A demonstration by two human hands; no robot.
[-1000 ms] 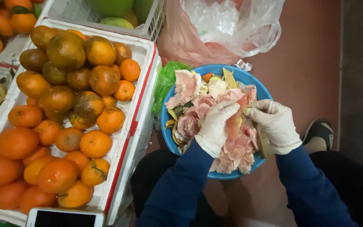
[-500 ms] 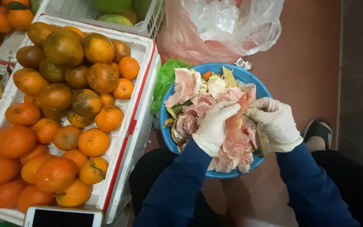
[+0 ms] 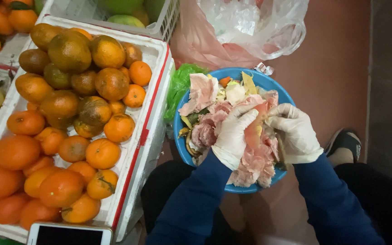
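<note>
A reddish-brown floor [image 3: 341, 68] is lying under everything, darkening to grey right of the white crate of oranges [image 3: 146, 136]. A white basket [image 3: 159, 22] is sitting just behind that crate.

There is a single view, from a camera worn on the person's head. It looks almost straight down, close in, onto a blue bowl [image 3: 181, 131] held above the lap. Left of the bowl the frame takes in a white crate [image 3: 142, 136]; above it, a plastic bag [image 3: 255, 27]; right of it, bare floor [image 3: 341, 68].
</note>
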